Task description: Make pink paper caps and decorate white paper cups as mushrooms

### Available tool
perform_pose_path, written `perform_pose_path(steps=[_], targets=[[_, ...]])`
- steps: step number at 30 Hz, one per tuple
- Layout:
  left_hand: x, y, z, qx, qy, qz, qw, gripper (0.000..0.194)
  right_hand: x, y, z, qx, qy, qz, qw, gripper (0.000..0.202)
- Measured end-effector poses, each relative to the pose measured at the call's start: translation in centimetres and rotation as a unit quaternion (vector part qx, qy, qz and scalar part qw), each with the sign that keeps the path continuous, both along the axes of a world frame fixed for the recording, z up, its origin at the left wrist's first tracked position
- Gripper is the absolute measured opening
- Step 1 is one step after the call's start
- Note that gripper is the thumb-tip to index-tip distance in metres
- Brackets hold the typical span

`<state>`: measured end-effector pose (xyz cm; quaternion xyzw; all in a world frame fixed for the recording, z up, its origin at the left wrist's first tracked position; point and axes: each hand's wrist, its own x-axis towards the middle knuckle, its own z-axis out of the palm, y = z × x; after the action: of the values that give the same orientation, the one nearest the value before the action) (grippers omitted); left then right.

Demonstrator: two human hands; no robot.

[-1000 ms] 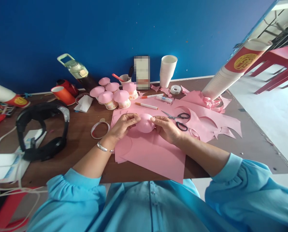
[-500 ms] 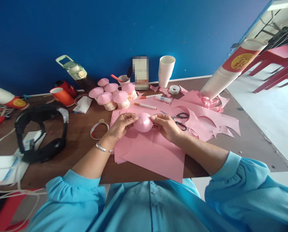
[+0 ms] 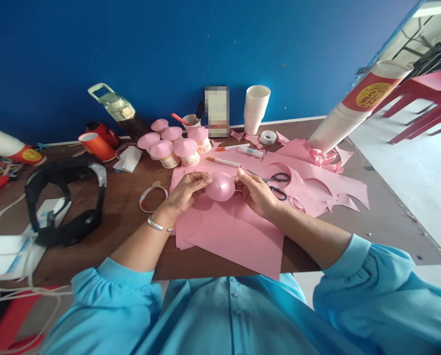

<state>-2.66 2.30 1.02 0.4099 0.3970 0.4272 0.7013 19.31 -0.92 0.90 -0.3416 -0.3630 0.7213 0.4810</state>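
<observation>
A small pink paper cone [image 3: 220, 187] is held point up above the pink paper sheets [image 3: 238, 234]. My left hand [image 3: 188, 190] pinches its left edge between thumb and fingers. At the right edge, the fingers of my right hand [image 3: 255, 191] reach partly behind the cone, while the thumb stands a little off it. Black-handled scissors [image 3: 278, 192] lie just beyond my right hand. Behind the hands, an orange-capped marker [image 3: 224, 162] and a glue tube [image 3: 250, 152] rest on the paper. Several cone-topped paper cups [image 3: 186, 152] stand at the back left.
White tape [image 3: 268, 137] and a stack of paper cups [image 3: 256, 109] stand by the blue wall. A longer cup stack [image 3: 341, 123] leans at right near pink scraps [image 3: 312, 185]. At left are a tape roll [image 3: 153, 198], black headgear [image 3: 65, 236] and a bottle [image 3: 122, 113].
My right thumb has lifted off the cone's right edge. My left hand keeps its pinch. The whole view has shifted very slightly.
</observation>
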Motion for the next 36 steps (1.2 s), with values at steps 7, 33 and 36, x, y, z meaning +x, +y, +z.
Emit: perform_pose_path(steps=[7,33,36], targets=[[-0.15,-0.04,-0.45,0.012,0.019,-0.031,0.999,0.029,0.01,-0.13,0.49,-0.002,-0.022,0.039,0.999,0.043],[-0.32,-0.13,-0.67,0.033,0.055,-0.089,0.994,0.028,-0.30,-0.53,0.96,-0.049,-0.013,0.095,0.994,0.037],[-0.34,-0.15,-0.62,0.038,0.053,-0.092,0.994,0.028,-0.25,-0.53,0.96,-0.043,-0.025,0.092,0.995,0.040]])
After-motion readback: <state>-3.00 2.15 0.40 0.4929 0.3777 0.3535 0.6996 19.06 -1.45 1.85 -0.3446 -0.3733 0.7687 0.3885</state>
